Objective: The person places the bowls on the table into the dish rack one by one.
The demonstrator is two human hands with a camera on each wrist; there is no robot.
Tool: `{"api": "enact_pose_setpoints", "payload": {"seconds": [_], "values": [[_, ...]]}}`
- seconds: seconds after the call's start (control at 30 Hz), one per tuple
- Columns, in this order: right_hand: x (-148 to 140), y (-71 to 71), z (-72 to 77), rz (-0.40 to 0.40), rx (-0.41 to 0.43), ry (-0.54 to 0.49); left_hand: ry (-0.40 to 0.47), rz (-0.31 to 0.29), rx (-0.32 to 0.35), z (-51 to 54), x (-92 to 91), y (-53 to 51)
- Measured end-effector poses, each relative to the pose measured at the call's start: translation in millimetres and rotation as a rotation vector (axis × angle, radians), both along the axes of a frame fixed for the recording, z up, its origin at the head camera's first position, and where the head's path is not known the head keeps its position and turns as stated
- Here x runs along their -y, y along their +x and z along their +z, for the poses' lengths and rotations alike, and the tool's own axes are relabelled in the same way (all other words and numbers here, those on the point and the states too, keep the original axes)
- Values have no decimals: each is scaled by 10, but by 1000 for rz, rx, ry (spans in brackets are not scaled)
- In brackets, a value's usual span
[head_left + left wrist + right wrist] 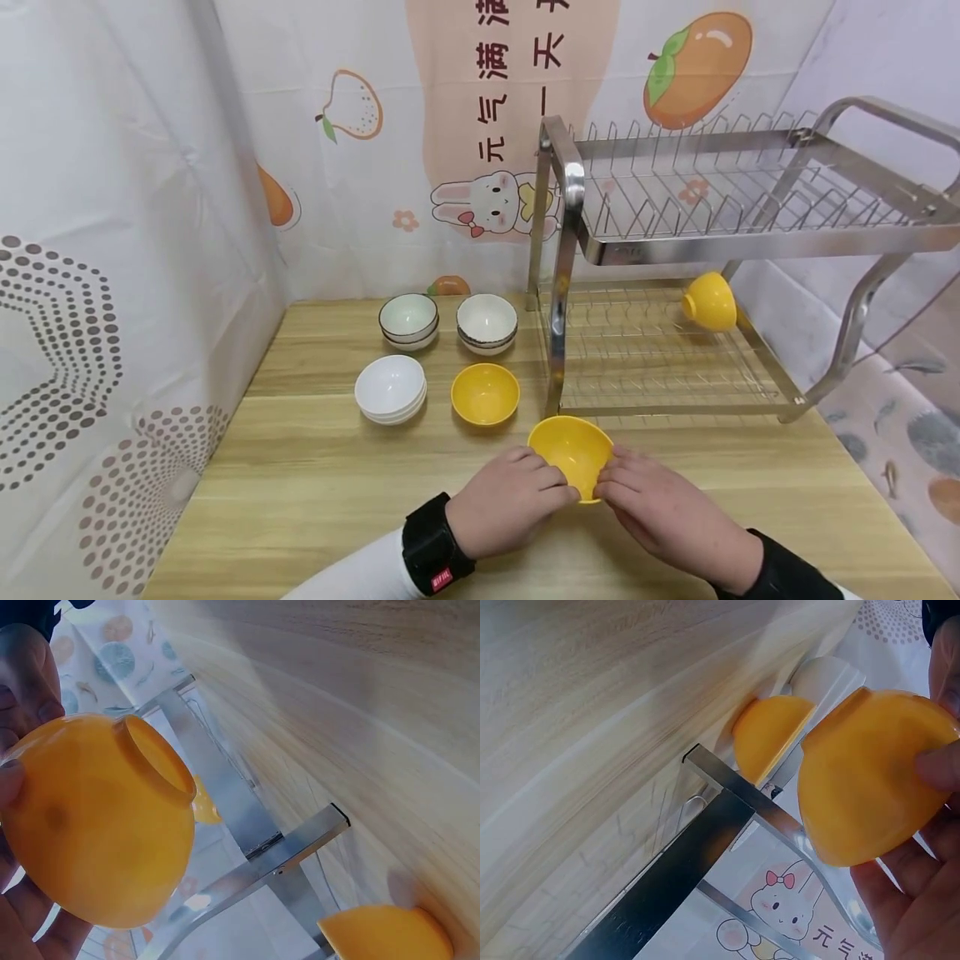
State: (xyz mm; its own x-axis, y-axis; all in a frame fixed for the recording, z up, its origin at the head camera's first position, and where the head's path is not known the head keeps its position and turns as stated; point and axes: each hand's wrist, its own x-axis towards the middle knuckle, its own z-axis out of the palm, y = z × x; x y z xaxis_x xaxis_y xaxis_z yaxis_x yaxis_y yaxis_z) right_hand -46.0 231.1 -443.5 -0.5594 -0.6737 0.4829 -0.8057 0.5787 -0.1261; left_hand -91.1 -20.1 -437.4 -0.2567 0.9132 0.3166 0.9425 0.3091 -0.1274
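Yellow, the tilted bowl sits between the left hand and the right hand, their curled fingers gripping its rim. Both wrist views reveal its foot, hidden from the head view, and a thumb against its outer wall. Farther, a second yellow bowl stands left of the steel dish rack.

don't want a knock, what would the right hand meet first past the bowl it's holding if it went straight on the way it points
Past the held yellow bowl, the right hand would probably meet the upright yellow bowl ahead and left; height is hard to judge, so it might pass above.
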Motion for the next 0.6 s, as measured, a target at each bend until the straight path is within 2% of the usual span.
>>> {"api": "enact_pose_setpoints", "payload": {"seconds": [0.2,0.43,0.53,0.6], "values": [[-47,-21,62,-44,15,7,29,-10,-9,26,-63,-67],[-136,-85,140,-81,14,1,62,2,60,102,-176,-164],[-171,-101,169,-140,13,10,105,22,72,107,-225,-199],[-206,-107,198,-205,33,3,133,45,52,102,-247,-216]]}}
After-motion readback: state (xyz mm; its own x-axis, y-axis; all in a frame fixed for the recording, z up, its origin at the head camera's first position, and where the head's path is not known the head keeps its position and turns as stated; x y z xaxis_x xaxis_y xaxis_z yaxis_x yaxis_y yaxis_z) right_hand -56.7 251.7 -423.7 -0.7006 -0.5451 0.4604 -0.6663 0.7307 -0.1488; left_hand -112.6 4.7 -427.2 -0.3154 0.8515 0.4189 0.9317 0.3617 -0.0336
